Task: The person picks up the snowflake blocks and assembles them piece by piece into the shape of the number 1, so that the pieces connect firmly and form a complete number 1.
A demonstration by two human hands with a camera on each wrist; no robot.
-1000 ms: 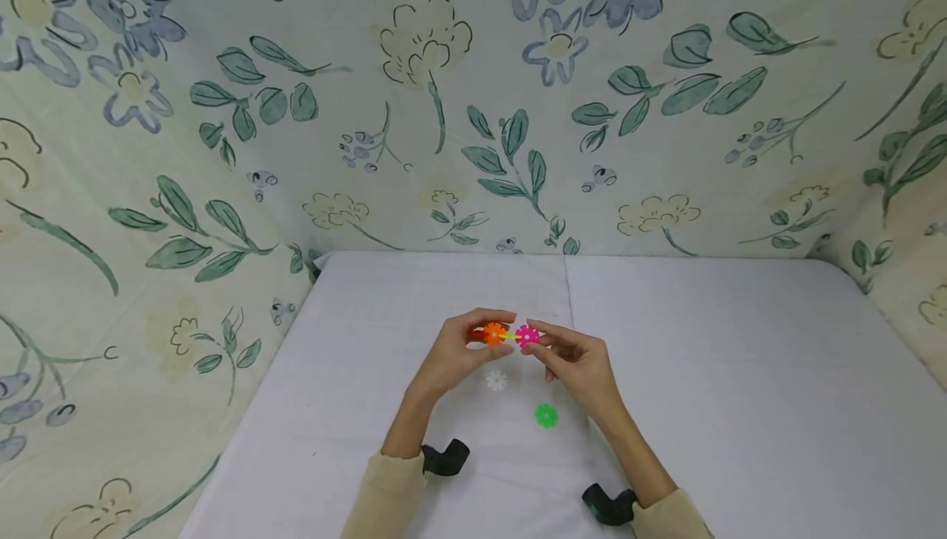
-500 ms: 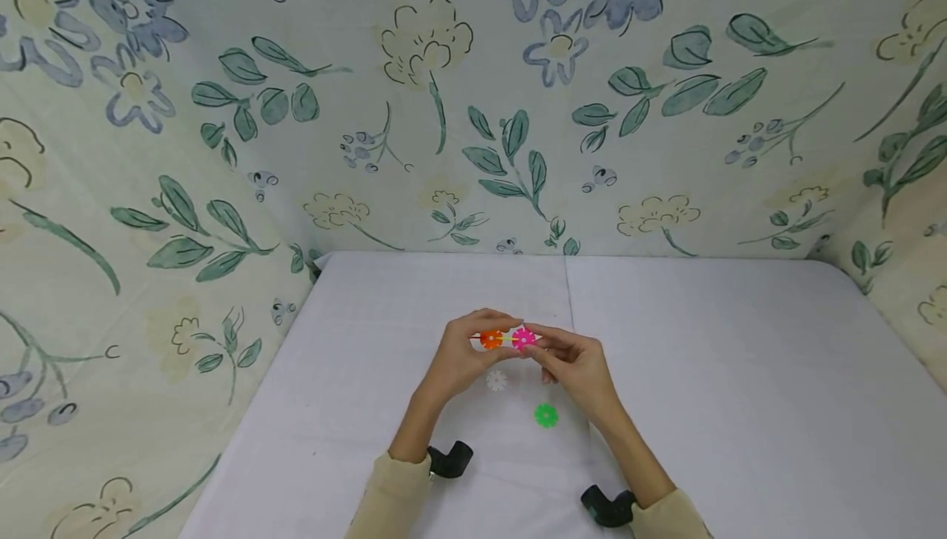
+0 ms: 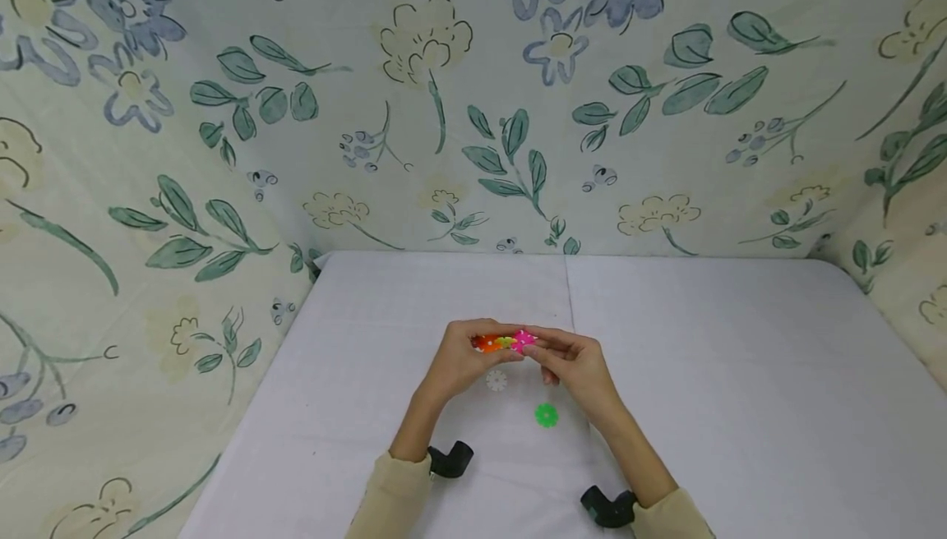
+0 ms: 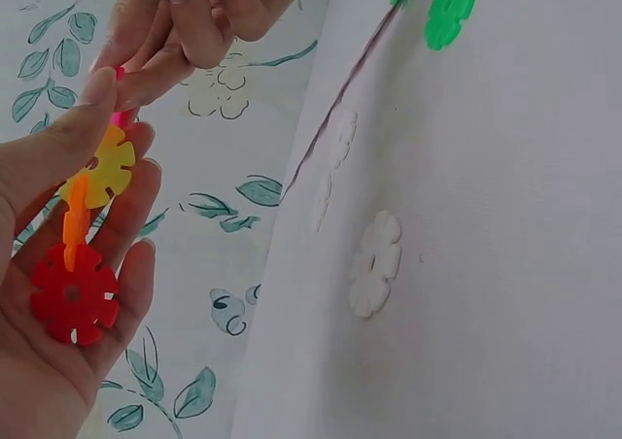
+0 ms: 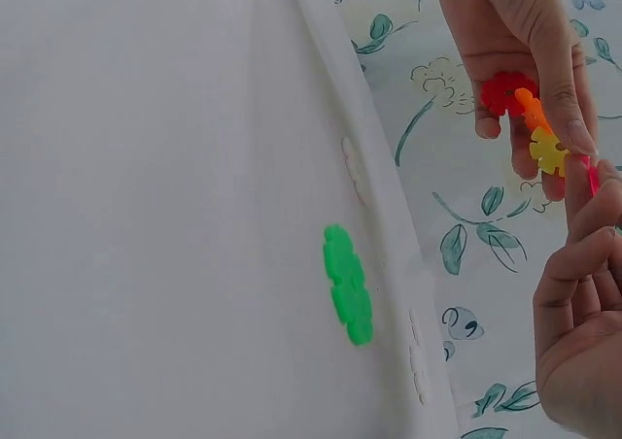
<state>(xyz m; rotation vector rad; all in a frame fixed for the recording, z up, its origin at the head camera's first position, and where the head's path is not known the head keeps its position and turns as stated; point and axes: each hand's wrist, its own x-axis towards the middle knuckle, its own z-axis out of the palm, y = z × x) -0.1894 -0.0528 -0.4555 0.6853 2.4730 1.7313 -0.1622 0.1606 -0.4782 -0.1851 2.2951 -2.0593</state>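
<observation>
A short chain of slotted plastic flower discs runs between the hands: red [image 4: 70, 298], orange [image 4: 76, 223], yellow [image 4: 115, 172] and pink [image 3: 524, 340]. The left hand [image 3: 447, 366] cradles the chain, its palm behind the red disc and its thumb near the yellow and pink ones. From the other side, the right hand [image 3: 586, 366] pinches the pink disc between thumb and finger. Fingertips of both hands meet around the pink disc and partly hide it. Whether pink is fully slotted into yellow cannot be told.
Below the hands a white disc [image 3: 496, 380] and a green disc [image 3: 546, 416] lie apart on the white-covered table [image 3: 710, 375]. Black wrist mounts [image 3: 453, 460] sit near the sleeves. Floral cloth [image 3: 444, 112] hangs behind and beside the table.
The hands have come together, and the gap between the pink disc and the rest of the chain has narrowed. The chain has turned in the left hand. White and green discs stayed put.
</observation>
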